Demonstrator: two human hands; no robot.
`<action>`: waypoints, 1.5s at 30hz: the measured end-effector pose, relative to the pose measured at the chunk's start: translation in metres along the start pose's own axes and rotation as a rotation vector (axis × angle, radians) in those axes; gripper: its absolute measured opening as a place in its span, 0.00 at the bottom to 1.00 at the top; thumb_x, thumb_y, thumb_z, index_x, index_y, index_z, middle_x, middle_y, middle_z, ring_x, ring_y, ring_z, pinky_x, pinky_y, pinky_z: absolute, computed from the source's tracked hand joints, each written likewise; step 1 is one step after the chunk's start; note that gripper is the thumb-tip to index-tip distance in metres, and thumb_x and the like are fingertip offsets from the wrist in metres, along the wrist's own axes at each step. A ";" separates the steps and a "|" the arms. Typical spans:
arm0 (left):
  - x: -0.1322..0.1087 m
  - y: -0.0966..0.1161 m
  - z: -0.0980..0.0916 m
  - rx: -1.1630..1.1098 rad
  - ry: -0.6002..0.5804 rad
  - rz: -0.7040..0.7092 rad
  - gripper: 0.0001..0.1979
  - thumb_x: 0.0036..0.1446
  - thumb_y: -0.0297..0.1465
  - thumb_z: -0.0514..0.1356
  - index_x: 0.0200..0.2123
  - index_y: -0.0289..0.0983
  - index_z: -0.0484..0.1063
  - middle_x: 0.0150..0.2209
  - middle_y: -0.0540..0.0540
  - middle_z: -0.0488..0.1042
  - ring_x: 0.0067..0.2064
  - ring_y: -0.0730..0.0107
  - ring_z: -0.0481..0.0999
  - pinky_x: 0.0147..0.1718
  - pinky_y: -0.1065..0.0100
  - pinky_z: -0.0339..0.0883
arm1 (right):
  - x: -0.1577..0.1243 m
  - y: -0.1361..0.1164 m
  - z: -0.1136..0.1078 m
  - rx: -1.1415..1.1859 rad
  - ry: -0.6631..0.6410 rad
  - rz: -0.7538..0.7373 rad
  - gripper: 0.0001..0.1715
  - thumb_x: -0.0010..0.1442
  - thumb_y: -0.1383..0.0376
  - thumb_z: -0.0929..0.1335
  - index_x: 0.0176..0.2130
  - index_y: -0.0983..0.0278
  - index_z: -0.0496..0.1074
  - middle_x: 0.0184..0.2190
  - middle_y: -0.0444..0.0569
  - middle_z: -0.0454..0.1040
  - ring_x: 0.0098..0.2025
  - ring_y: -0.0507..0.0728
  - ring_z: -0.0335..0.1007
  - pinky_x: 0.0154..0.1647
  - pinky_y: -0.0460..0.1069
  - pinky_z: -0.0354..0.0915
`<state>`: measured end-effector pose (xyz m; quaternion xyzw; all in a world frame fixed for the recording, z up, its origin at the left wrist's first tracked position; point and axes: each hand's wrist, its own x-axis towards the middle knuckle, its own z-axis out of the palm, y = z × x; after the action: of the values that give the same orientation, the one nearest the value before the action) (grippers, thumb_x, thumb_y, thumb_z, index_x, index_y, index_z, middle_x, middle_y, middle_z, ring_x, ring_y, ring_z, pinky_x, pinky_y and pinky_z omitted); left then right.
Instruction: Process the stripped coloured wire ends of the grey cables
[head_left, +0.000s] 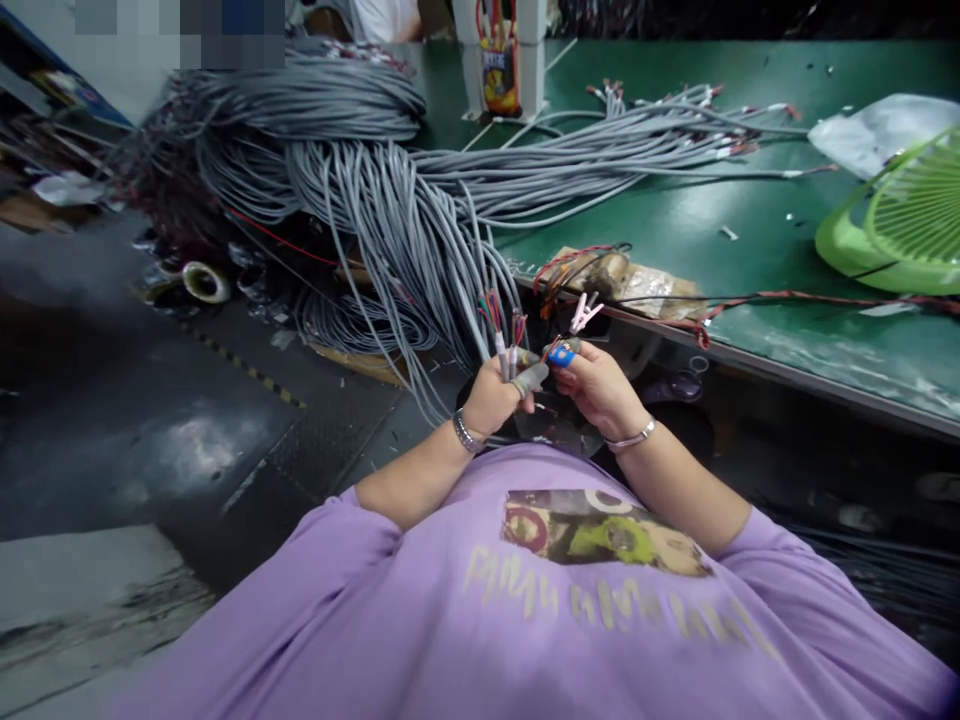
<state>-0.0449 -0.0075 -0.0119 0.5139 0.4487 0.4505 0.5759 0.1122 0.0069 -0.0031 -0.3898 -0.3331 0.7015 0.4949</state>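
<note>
My left hand is closed round the ends of grey cables, whose thin coloured wires fan out above the fist. Grey covers sit on its thumb and finger. Close beside it, my right hand pinches thin reddish wires at the fingertips, with a blue band round one digit. The two hands nearly touch in front of my body. Just above the right hand stands a pale pink clip near the table's edge. Fine detail between the fingertips is too small to make out.
A thick bundle of grey cables hangs over the left end of the green table; more cable ends lie across it. A green fan stands at right. A taped brown piece with wires lies along the front edge.
</note>
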 end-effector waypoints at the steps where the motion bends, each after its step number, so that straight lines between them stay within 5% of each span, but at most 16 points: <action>1: 0.001 0.000 0.001 0.025 0.005 -0.010 0.20 0.51 0.46 0.68 0.26 0.35 0.67 0.18 0.54 0.70 0.15 0.81 0.66 0.14 0.77 0.53 | 0.000 0.000 0.000 -0.014 0.000 -0.011 0.19 0.40 0.58 0.80 0.29 0.65 0.75 0.18 0.37 0.63 0.20 0.45 0.49 0.21 0.44 0.46; 8: 0.005 0.004 0.003 0.112 -0.117 -0.125 0.18 0.49 0.42 0.69 0.27 0.36 0.66 0.19 0.54 0.70 0.16 0.77 0.70 0.13 0.76 0.58 | 0.005 -0.003 0.000 -0.246 -0.007 -0.168 0.21 0.39 0.55 0.81 0.26 0.64 0.75 0.22 0.41 0.72 0.24 0.48 0.60 0.27 0.46 0.59; 13: 0.005 0.004 0.005 0.003 -0.004 -0.067 0.22 0.50 0.46 0.68 0.23 0.36 0.64 0.17 0.55 0.68 0.14 0.80 0.67 0.14 0.76 0.56 | 0.006 -0.001 -0.007 -0.293 0.016 -0.174 0.23 0.43 0.49 0.79 0.27 0.64 0.74 0.20 0.39 0.66 0.22 0.48 0.54 0.23 0.46 0.53; 22: 0.013 0.008 0.018 -0.192 0.224 -0.104 0.21 0.45 0.46 0.70 0.28 0.35 0.70 0.22 0.53 0.73 0.16 0.81 0.67 0.12 0.75 0.50 | -0.006 0.002 -0.013 -0.417 -0.047 -0.234 0.20 0.48 0.51 0.78 0.27 0.63 0.76 0.25 0.44 0.74 0.27 0.51 0.64 0.31 0.49 0.64; 30: 0.013 0.004 0.012 -0.169 0.171 -0.104 0.21 0.49 0.45 0.68 0.23 0.36 0.66 0.19 0.54 0.70 0.14 0.82 0.64 0.12 0.75 0.50 | -0.008 0.004 -0.030 -0.415 -0.071 -0.201 0.23 0.50 0.46 0.77 0.28 0.63 0.75 0.22 0.42 0.70 0.24 0.49 0.60 0.27 0.47 0.62; 37: 0.010 0.010 0.006 -0.111 0.094 -0.177 0.19 0.47 0.44 0.68 0.23 0.36 0.67 0.18 0.53 0.70 0.13 0.81 0.64 0.11 0.76 0.50 | 0.000 0.011 -0.043 -0.016 -0.108 0.058 0.33 0.47 0.37 0.74 0.34 0.63 0.76 0.30 0.47 0.75 0.27 0.50 0.67 0.28 0.46 0.66; 45: 0.008 0.016 0.006 0.018 -0.066 -0.197 0.19 0.45 0.42 0.69 0.19 0.35 0.67 0.15 0.54 0.67 0.12 0.83 0.59 0.11 0.76 0.50 | 0.010 -0.014 -0.034 -0.087 -0.168 0.100 0.25 0.41 0.55 0.81 0.37 0.64 0.78 0.33 0.46 0.77 0.31 0.49 0.70 0.32 0.45 0.68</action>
<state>-0.0388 0.0004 0.0036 0.4868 0.4819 0.3707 0.6272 0.1466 0.0230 -0.0093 -0.3667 -0.3837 0.7406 0.4121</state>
